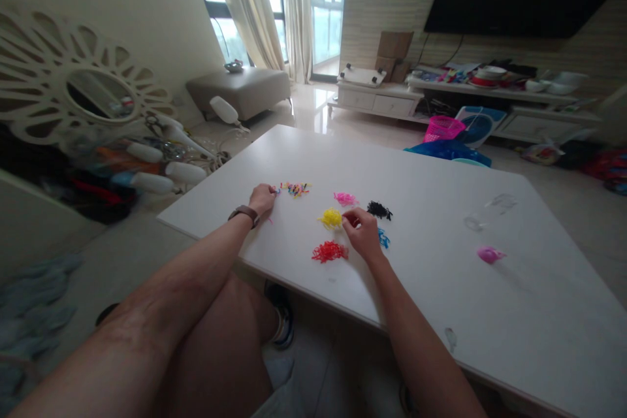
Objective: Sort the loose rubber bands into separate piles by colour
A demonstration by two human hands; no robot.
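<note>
On the white table (421, 196) lie separate piles of small pieces: yellow (330, 218), red (329, 251), pink (345, 198), black (379, 209) and blue (383, 238). A mixed-colour pile (296, 189) lies farther left. My left hand (263, 200), with a band at the wrist, is closed at the left end of the mixed pile, on small pieces that show at its fingertips. Fingers pinched, my right hand (360, 230) is at the right edge of the yellow pile and partly covers the blue one. Whatever it holds is too small to make out.
A clear container (490, 212) lies toward the table's right side, with a pink object (490, 255) nearer me. A small clear piece (450, 338) is by the front edge. A lamp with white shades (186, 173) stands beyond the table's left edge.
</note>
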